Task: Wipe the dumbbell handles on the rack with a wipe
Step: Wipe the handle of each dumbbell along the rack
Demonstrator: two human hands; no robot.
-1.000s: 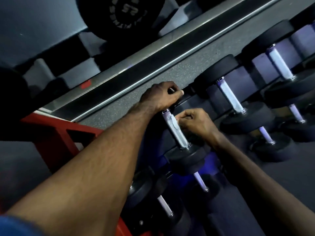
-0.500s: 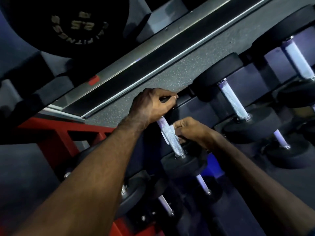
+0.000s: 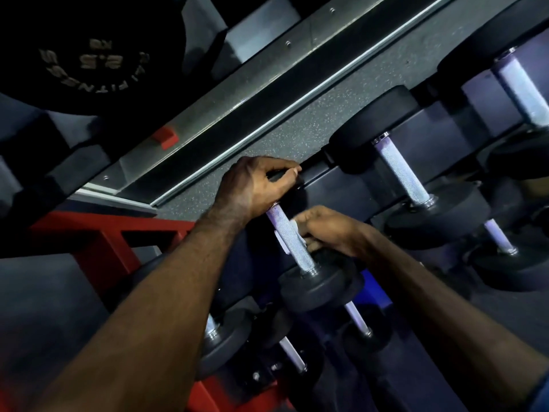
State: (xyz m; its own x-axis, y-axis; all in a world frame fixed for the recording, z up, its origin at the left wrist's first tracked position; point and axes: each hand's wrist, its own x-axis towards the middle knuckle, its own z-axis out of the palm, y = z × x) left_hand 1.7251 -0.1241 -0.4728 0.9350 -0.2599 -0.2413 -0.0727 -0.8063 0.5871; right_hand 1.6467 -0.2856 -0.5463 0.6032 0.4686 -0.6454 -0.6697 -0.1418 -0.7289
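The left hand point(image 3: 255, 185), in the centre of the frame, is curled over the far black head of a dumbbell point(image 3: 319, 285) and grips it; only a small dark part of that head shows between the fingers. The right hand point(image 3: 329, 230), just below and to the right, pinches a small white wipe point(image 3: 283, 240) against the handle point(image 3: 289, 237) of the same dumbbell. The wipe goes around the middle of the handle, with white edges showing on both sides of the bar. The handle is a straight metal rod with a fine knurled texture and a shiny collar at its near end, where it meets a round, matte black head.

This dumbbell lies tilted on the upper tier of a dark rack point(image 3: 445, 138). On the same tier, to the right, I count two more dumbbells: a second dumbbell point(image 3: 401, 176) with the same knurled handle and thick round heads, and a third dumbbell point(image 3: 523, 87) at the right edge, partly cut off. Below, four thinner handles on a lower tier are visible, partly hidden.

In the upper left of the frame hangs one black round weight plate point(image 3: 86, 58) with raised letters, marked 2.5. A red metal frame point(image 3: 101, 248) stands at the left. Behind the rack, a grey speckled floor point(image 3: 297, 132) runs diagonally.
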